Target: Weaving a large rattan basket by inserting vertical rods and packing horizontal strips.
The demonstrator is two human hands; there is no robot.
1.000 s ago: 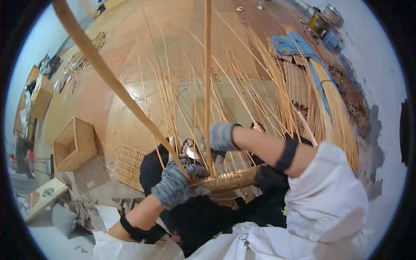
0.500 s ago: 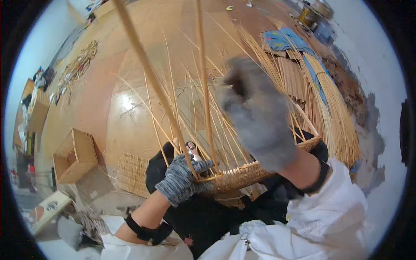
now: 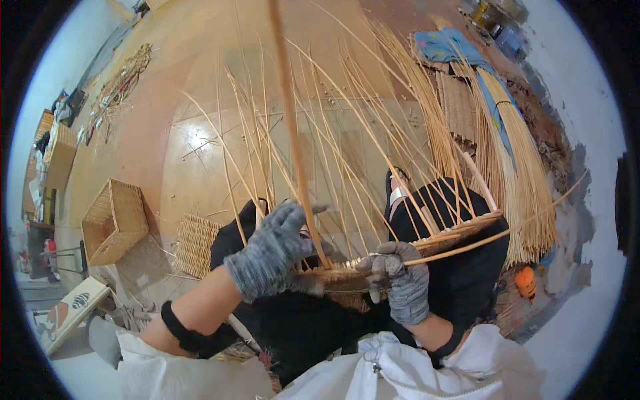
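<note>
A partly woven wicker panel [image 3: 347, 272] lies across my lap, with several thin upright stakes [image 3: 337, 160] rising from it. My left hand [image 3: 270, 250], in a grey knit glove, is closed around a thick wicker rod [image 3: 293, 133] just above the woven edge; the rod is blurred. My right hand [image 3: 397, 273], also gloved, pinches at the weave, thumb and fingers together. From under it another wicker rod [image 3: 473, 247] runs out to the right and bends upward. Part of the woven edge is hidden behind my hands.
At the left lie a hexagonal woven basket [image 3: 115, 223], a flat woven piece [image 3: 197, 243] and a carton [image 3: 75, 315]. Bundles of long wicker rods [image 3: 523, 200] and a blue cloth [image 3: 447, 47] are at the right, near an orange object [image 3: 525, 283]. Scraps [image 3: 123, 77] lie farther off.
My right hand has come down from above the panel onto its woven edge. One upright thick rod no longer stands there, and a rod now extends right. My left hand has risen slightly.
</note>
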